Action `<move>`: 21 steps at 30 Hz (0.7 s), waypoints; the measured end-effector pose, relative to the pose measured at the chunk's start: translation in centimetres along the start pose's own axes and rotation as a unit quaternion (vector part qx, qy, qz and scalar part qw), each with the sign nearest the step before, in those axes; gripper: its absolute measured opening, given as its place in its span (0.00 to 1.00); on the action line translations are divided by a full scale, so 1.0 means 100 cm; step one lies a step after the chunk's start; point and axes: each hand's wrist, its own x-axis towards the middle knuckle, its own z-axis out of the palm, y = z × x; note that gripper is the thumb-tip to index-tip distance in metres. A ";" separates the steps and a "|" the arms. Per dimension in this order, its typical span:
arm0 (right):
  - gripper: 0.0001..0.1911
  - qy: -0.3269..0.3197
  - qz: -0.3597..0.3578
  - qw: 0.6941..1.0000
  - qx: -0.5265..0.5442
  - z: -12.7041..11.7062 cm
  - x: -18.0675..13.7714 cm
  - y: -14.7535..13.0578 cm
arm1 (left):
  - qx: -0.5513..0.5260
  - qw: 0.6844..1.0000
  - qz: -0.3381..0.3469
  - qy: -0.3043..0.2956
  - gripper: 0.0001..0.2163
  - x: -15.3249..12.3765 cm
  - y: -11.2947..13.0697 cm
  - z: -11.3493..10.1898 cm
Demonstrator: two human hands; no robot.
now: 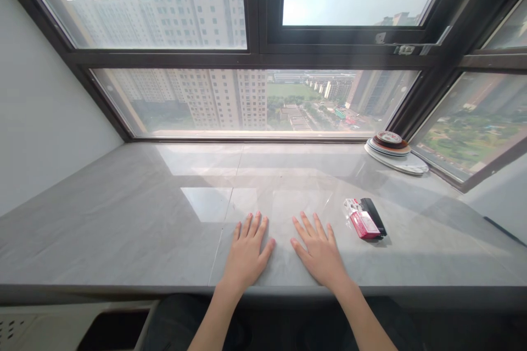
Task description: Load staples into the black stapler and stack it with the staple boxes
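Observation:
My left hand (247, 252) lies flat on the grey stone sill (123, 230), fingers spread and holding nothing. Beside it, my right hand (317, 249) also rests palm down with its fingers apart. To the right of my right hand lies a small red-and-white box (363, 220), with lettering too small to read. Against the far side of that box is a black stapler (374, 217), partly hidden by it. Neither hand touches the box or the stapler.
A stack of round, plate-like discs (389, 148) sits in the far right corner by the window frame (255, 59). At the right edge lies a thin dark strip (504, 231). Below the sill's front edge at left is a pale container (45, 329) with a dark opening.

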 end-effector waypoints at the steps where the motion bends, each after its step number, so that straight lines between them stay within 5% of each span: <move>1: 0.32 0.000 0.000 1.000 0.001 -0.001 0.000 0.000 | -0.001 1.000 0.001 0.000 0.28 0.000 0.000 0.000; 21: 0.32 0.004 0.003 1.000 -0.011 0.001 0.000 -0.002 | 0.001 1.000 0.002 0.002 0.29 0.000 0.001 -0.001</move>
